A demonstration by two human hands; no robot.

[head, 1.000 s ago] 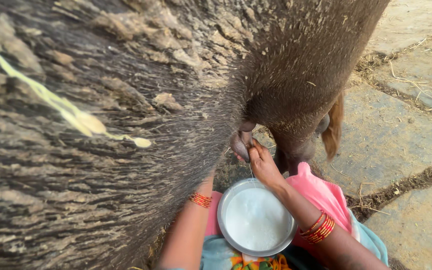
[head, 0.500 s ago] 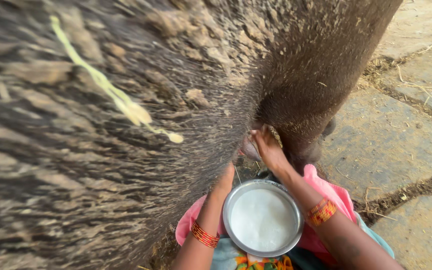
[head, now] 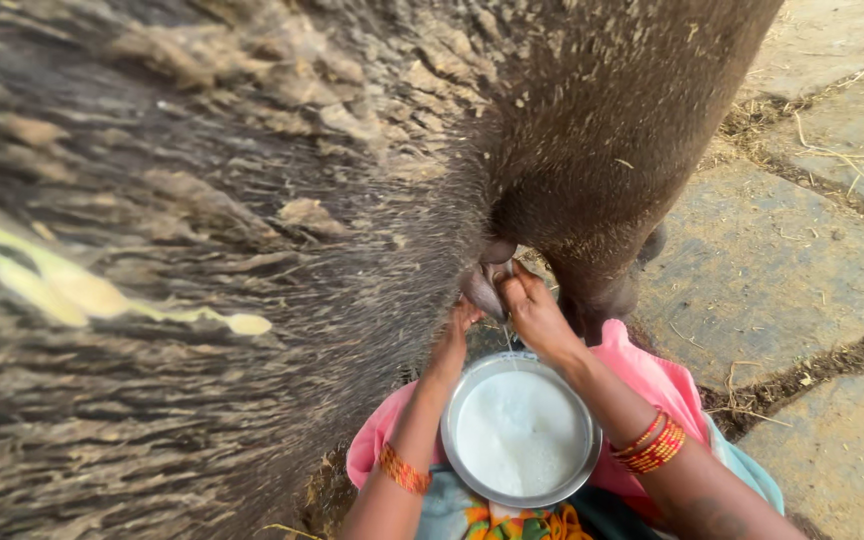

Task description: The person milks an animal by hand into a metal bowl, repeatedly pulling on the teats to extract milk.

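A dark, hairy, mud-caked animal flank [head: 202, 250] fills the left and top of the view. Under it hang the teats [head: 482, 285]. My right hand [head: 532, 315] is closed around one teat, and a thin stream of milk falls from it. My left hand [head: 457, 335] reaches up under the belly and grips another teat, partly hidden by the hair. Directly below the hands, a round steel bowl [head: 457, 400] half full of white frothy milk rests on my lap between my knees. Both wrists wear red and gold bangles.
The animal's hind leg [head: 612, 180] stands just right of my hands. Stone paving slabs [head: 782, 270] with dirt-filled gaps and scattered straw lie to the right. A pale yellow streak [head: 72, 295] runs across the flank. Pink and teal cloth [head: 652, 385] covers my knees.
My right hand has come down from high on the udder and closed on a teat. My left hand has moved up to a teat. The view has shifted slightly.
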